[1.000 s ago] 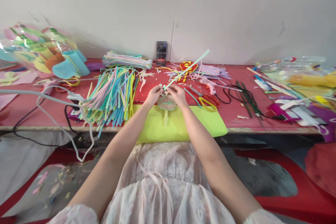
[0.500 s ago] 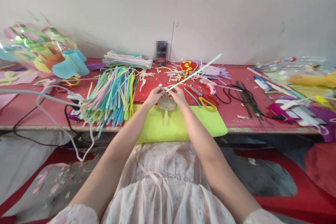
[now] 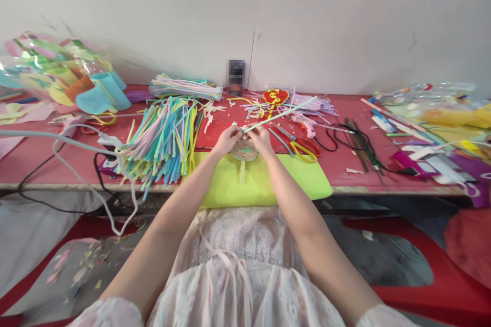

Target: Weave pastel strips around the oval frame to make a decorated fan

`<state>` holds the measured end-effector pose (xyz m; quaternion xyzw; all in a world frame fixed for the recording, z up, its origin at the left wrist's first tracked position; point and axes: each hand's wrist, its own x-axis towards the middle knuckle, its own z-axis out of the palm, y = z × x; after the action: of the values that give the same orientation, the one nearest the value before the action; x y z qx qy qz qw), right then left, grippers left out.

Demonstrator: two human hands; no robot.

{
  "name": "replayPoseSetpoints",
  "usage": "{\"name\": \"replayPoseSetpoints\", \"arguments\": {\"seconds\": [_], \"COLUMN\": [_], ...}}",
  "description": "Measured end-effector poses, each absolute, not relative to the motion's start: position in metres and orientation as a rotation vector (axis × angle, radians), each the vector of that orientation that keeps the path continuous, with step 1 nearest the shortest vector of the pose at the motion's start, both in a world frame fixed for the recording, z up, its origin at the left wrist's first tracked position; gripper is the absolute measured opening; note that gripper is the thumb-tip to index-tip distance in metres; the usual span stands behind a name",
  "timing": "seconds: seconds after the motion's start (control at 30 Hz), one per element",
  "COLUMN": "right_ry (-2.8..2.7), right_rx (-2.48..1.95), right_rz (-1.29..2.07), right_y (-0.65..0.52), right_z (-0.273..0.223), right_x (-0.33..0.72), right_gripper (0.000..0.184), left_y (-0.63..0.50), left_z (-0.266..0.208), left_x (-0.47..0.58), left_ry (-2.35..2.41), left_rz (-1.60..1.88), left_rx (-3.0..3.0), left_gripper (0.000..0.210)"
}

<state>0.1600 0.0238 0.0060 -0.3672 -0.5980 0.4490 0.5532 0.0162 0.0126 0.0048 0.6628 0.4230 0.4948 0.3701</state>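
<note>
While right hand (image 3: 261, 140) pinches green stem (image 3: 288, 111), left hand (image 3: 227, 140) pinches its near end.

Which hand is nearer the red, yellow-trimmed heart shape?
Right: the right hand is in front of the heart shape, slightly left; the left hand is farther left.

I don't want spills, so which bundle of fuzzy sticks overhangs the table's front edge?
The large, loose multicoloured fuzzy-stick bundle, left of your left hand; the smaller pastel bundle and lilac bundle sit near the white wall.
</note>
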Motion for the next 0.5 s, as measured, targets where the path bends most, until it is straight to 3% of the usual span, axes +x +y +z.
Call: {"name": "replayPoseSetpoints", "arguments": {"seconds": [0.5], "right_ry": [-1.472], "right_rx": [-0.869], "right_rz": [1.093], "right_y": [0.0242], "right_z": [0.0033], "right_x": [0.1616], "right_gripper": [0.036], "left_y": [0.0038], "left_z": [0.0088], "left_x": [0.0161], "left_ry": [1.38], "left_rz": [1.351], "left_rx": [2.04], "left_gripper": [0.008]}}
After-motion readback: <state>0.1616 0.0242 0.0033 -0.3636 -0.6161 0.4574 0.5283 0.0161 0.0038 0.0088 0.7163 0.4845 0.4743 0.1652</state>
